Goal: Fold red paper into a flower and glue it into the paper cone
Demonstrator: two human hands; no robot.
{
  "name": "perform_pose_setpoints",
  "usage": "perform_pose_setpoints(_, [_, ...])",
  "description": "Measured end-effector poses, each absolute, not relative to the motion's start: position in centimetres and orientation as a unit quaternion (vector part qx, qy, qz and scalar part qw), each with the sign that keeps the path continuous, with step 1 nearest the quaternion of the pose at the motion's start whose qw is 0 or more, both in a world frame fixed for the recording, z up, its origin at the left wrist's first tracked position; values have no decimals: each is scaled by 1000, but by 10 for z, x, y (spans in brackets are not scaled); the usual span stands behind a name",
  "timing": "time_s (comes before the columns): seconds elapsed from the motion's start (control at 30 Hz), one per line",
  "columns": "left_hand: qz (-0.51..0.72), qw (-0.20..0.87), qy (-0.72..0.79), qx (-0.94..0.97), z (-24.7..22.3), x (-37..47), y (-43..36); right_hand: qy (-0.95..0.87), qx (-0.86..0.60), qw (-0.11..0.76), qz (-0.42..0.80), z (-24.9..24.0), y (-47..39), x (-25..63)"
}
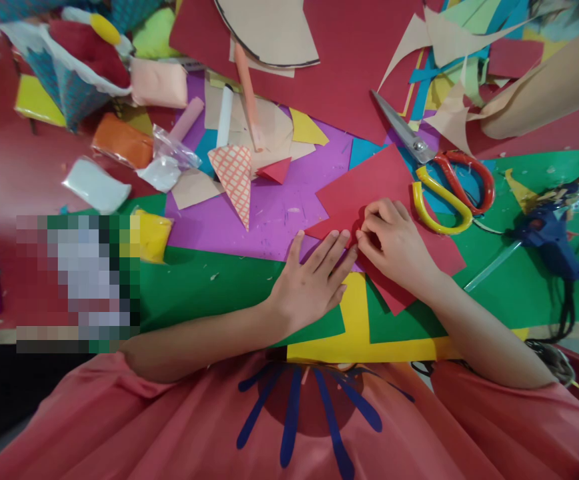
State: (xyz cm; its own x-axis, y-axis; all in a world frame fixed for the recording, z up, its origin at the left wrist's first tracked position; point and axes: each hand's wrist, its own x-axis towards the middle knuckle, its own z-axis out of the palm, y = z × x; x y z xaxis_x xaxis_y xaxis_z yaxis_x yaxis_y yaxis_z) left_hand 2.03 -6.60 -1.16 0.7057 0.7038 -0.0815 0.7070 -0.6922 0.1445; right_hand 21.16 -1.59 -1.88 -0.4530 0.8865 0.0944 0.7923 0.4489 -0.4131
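Red paper (pixel 364 180) lies at the centre on purple, green and yellow sheets. Flat over its lower left corner rests my left hand (pixel 312 280), fingers spread and holding nothing. My right hand (pixel 392 243) is closed in a pinch, thumb and index fingertips together at the edge of a small red piece between the hands. Scissors (pixel 422 150) with one red and one yellow handle lie just beyond my right hand, over the red and blue paper. A small cone with an orange lattice pattern (pixel 234 177) lies to the left on the purple sheet (pixel 279 220).
A blue glue gun (pixel 544 230) with a clear stick lies at the right. Wrapped clay packs, including an orange one (pixel 123 141) and a yellow one (pixel 153 236), are at the left. Beige scraps (pixel 454 47) and a rolled beige sheet (pixel 544 83) are at the upper right.
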Motion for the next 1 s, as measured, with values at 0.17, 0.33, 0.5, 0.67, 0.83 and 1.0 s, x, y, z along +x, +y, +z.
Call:
perform_pose_setpoints(0.17, [2, 63, 378, 923, -12, 20, -65, -842, -497, 155, 138, -19, -16, 212])
perform_pose_setpoints(0.33, [-5, 57, 377, 924, -12, 19, -65, -843, -497, 148, 143, -18, -16, 212])
perform_pose_setpoints(0.5, [-24, 69, 376, 924, -12, 18, -65, -839, -500, 150, 154, -18, -16, 212])
perform_pose_setpoints(0.67, [-37, 73, 374, 924, -12, 18, -65, -846, -493, 148, 140, -18, -16, 212])
perform_pose_setpoints(0.83, [-34, 49, 368, 928, -11, 18, -64, -842, -496, 151, 149, -18, -16, 212])
perform_pose_setpoints(1.0, [8, 16, 375, 927, -9, 17, -62, -839, -499, 153, 156, -19, -16, 212])
